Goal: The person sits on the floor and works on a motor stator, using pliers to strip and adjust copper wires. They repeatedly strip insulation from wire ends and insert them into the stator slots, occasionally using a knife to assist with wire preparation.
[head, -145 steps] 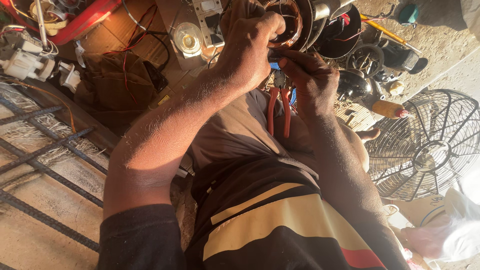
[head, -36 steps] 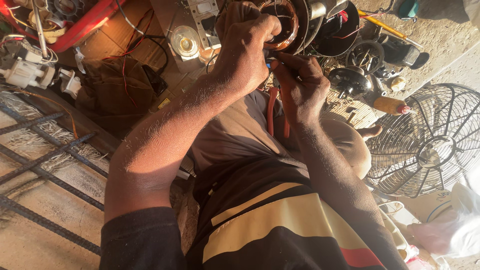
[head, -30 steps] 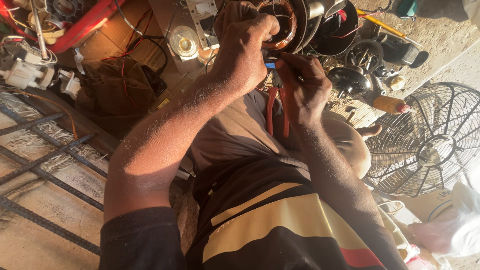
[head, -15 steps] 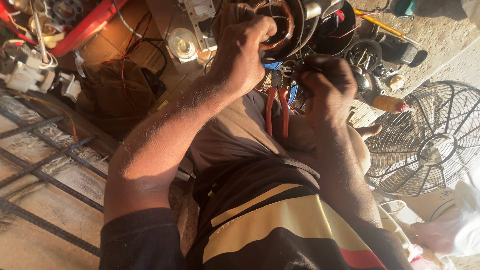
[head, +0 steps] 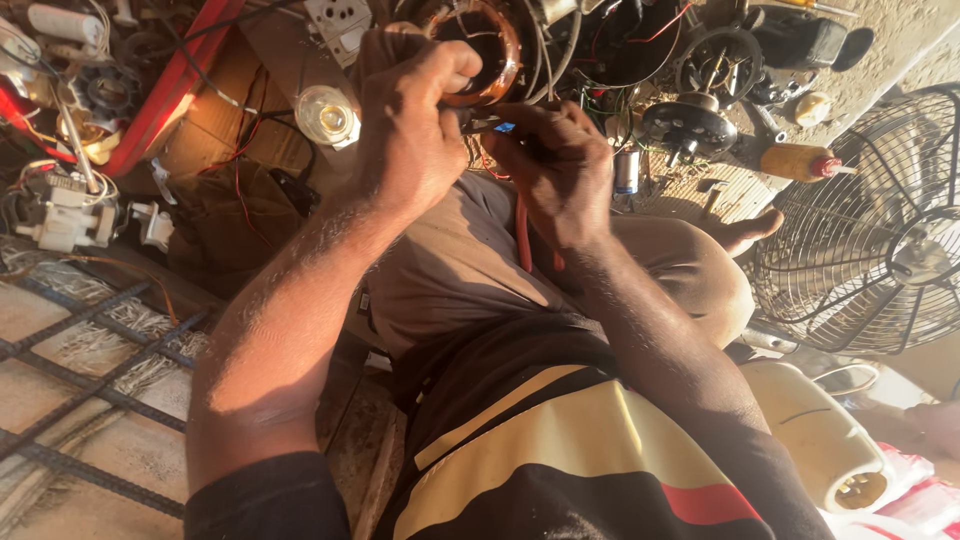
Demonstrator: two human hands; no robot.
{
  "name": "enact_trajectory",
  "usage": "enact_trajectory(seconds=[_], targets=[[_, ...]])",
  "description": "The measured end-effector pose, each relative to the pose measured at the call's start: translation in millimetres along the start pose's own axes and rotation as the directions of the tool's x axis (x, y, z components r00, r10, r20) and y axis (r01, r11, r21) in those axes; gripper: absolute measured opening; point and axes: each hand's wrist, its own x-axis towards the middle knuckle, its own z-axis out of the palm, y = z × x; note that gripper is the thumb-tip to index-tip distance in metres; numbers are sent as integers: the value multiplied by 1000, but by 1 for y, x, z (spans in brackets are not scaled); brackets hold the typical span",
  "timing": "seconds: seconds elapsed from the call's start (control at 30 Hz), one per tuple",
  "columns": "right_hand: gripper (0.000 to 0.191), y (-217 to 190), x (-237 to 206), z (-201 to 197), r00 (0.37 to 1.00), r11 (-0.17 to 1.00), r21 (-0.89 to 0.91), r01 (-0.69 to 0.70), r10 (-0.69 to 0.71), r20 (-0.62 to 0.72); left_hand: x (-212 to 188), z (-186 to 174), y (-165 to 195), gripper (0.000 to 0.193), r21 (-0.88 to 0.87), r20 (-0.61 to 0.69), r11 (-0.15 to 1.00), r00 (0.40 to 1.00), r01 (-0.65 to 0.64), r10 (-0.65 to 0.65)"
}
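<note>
Partly hidden copper coil point(head: 495, 55), left hand point(head: 415, 130) gripping

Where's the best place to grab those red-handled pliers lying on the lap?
Grip the red-handled pliers by the handles, from the lap side below. The handles run down the thigh toward the body, while the right hand covers their upper end.

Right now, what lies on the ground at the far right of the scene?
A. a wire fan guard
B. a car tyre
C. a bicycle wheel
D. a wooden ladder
A: a round wire fan guard with radial spokes and a central hub lies at the right edge, beyond the person's knee.
</note>
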Motion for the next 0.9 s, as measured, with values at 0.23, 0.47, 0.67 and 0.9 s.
enact_trajectory(seconds=[0.23,0.47,0.67,0.9], targets=[[12,2,3,4,994,990,-133,42,-55,-95,0,-9,7,49,29,48,999,998,41,-42],[13,1,4,5,991,986,-154,65,-82,-108,1,-9,7,50,45,53,998,998,34,-36],[15,5,3,3,989,987,-108,121,-129,-69,0,-7,3,50,47,41,999,999,15,-17],[12,8,7,6,989,973,-199,121,-135,-54,0,-6,3,51,41,42,999,999,23,-25]])
